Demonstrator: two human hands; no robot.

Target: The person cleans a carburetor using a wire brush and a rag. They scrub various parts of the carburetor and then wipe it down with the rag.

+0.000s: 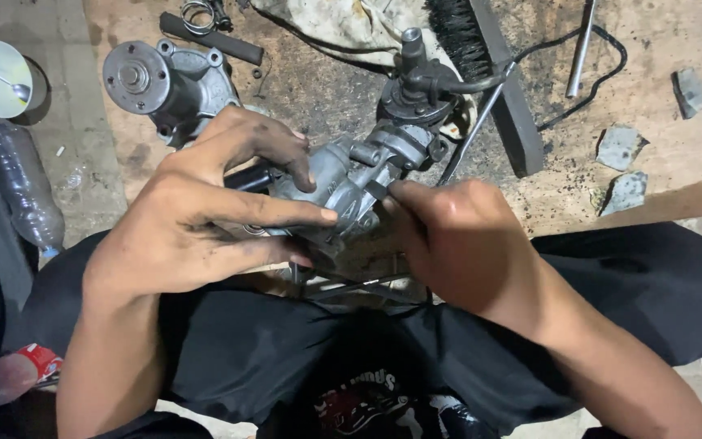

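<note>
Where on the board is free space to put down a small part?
Bare board lies between the cable and the stone pieces, and between the pump and the brush. Around both hands and the housing it is crowded.

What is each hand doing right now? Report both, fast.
Left hand: closed around the grey metal housing.
Right hand: fingers pinched at the housing's edge; what they grip cannot be told.

two plastic bottles [18, 183], three stone chips [621, 146], one brush [489, 65]

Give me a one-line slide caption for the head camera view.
Grease-stained left hand steadies a grey metal housing while the right hand works at its side.
</note>
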